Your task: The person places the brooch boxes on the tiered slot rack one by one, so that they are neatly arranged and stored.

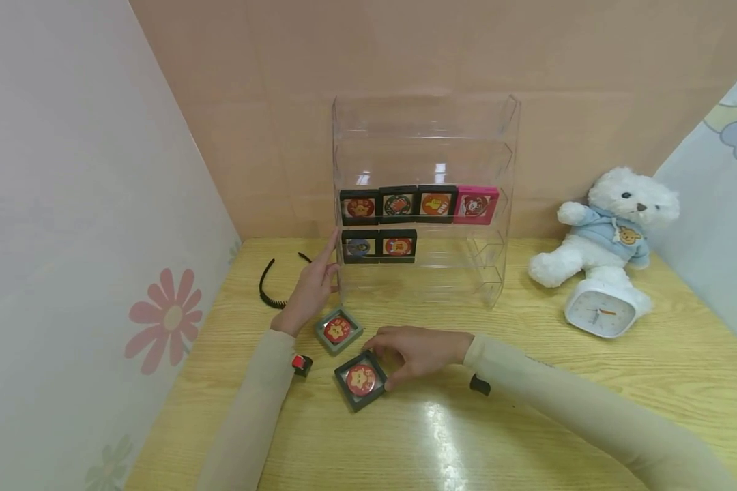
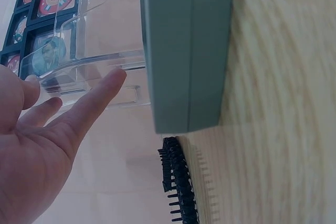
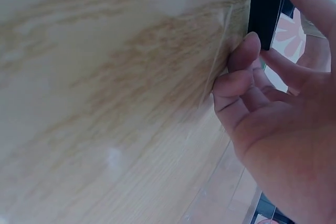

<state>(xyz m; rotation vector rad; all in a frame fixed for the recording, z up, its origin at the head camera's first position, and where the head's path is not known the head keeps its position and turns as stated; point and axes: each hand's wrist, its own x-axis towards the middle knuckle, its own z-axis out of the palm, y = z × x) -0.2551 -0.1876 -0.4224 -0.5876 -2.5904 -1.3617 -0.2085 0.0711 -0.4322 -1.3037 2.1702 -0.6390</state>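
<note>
My right hand (image 1: 419, 351) grips a dark square display frame (image 1: 342, 387) by its right edge and corner, thumb on the near side and fingers on the far side. A round red badge with a yellow star shape shows inside. In the right wrist view, the fingertips meet the edge of that dark frame (image 3: 263, 11). My left hand (image 1: 310, 290) rests at the lower left side of a clear acrylic rack (image 1: 454, 281), index finger straight along it. Close by on the table lies a grey-green square frame (image 1: 338, 331) with a similar badge; its side fills much of the left wrist view.
Several framed badges stand on two middle tiers of the rack, one in a pink frame (image 1: 475, 206). A black toothed headband (image 1: 267, 290) lies to the left. At right sit a white teddy bear (image 1: 614, 228) and a white clock (image 1: 600, 311).
</note>
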